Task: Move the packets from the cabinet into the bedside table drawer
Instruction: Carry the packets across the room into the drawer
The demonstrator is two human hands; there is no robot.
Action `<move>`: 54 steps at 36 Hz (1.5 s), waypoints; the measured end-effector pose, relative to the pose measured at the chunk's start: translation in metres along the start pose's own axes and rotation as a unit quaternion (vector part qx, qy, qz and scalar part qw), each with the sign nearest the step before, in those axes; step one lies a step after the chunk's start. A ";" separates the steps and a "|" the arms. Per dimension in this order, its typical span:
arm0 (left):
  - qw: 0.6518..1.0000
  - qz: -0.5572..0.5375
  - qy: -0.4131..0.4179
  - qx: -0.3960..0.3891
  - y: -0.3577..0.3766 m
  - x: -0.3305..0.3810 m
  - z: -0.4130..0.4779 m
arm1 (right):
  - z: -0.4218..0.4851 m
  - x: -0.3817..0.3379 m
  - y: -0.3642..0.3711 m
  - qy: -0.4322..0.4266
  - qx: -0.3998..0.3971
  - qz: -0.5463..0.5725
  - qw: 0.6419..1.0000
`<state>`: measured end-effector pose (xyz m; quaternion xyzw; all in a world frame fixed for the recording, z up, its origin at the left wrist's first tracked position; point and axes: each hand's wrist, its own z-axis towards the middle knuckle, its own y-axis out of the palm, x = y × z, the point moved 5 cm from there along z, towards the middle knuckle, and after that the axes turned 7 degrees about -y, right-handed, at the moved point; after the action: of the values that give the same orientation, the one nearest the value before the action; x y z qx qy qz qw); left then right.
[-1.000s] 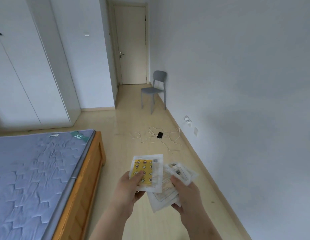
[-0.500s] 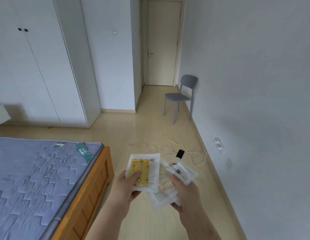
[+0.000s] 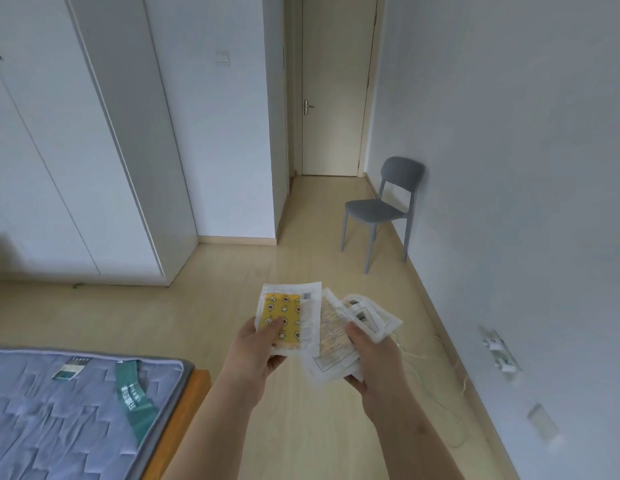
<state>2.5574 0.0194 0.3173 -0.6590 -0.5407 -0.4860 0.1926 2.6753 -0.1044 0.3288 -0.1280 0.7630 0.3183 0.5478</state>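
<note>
Head view. Left hand [image 3: 253,351] pinches the yellow packet [image 3: 287,318], thumb on its face; right hand [image 3: 374,362] grips the fanned white packets [image 3: 336,337] just beside it, overlapping. All are held above the floor [image 3: 204,306], near the bed [image 3: 59,410]; chair [image 3: 381,209] by the wall.

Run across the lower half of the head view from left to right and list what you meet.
mattress → left hand gripping the yellow packet → right hand gripping the pale packets → wall socket
</note>
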 end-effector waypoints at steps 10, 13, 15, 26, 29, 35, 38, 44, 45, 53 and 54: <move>0.998 -0.039 0.009 0.053 0.002 0.066 0.175 | 0.188 0.012 0.098 0.037 -0.047 -0.012 0.998; 0.996 -0.050 0.011 0.078 -0.001 0.089 0.238 | 0.254 0.017 0.132 0.045 -0.073 -0.030 0.996; 0.993 -0.064 0.011 0.096 -0.004 0.108 0.276 | 0.299 0.018 0.157 0.049 -0.091 -0.049 0.993; 0.957 -0.168 0.016 0.236 -0.082 0.201 0.424 | 0.463 0.071 0.337 0.110 -0.210 -0.108 0.965; 0.948 -0.181 0.015 0.262 -0.114 0.224 0.467 | 0.496 0.090 0.387 0.122 -0.233 -0.119 0.958; 0.943 -0.193 0.024 0.270 -0.187 0.295 0.560 | 0.566 0.123 0.509 0.123 -0.251 -0.143 0.949; 0.937 -0.194 0.046 0.285 -0.234 0.343 0.592 | 0.589 0.138 0.583 0.134 -0.269 -0.137 0.944; 0.920 -0.146 0.052 0.361 -0.323 0.406 0.624 | 0.608 0.175 0.703 0.153 -0.318 -0.149 0.924; 0.916 -0.142 0.051 0.371 -0.338 0.412 0.628 | 0.610 0.184 0.721 0.158 -0.324 -0.151 0.920; 0.854 -0.199 0.062 0.476 -0.460 0.447 0.663 | 0.617 0.260 0.877 0.213 -0.410 -0.169 0.871; 0.845 -0.209 0.066 0.488 -0.476 0.453 0.670 | 0.620 0.267 0.897 0.217 -0.420 -0.168 0.865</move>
<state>2.3929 0.9418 0.2685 -0.3174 -0.8195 -0.2299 0.4182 2.5570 1.0099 0.2715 -0.5379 0.6238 0.4762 0.3077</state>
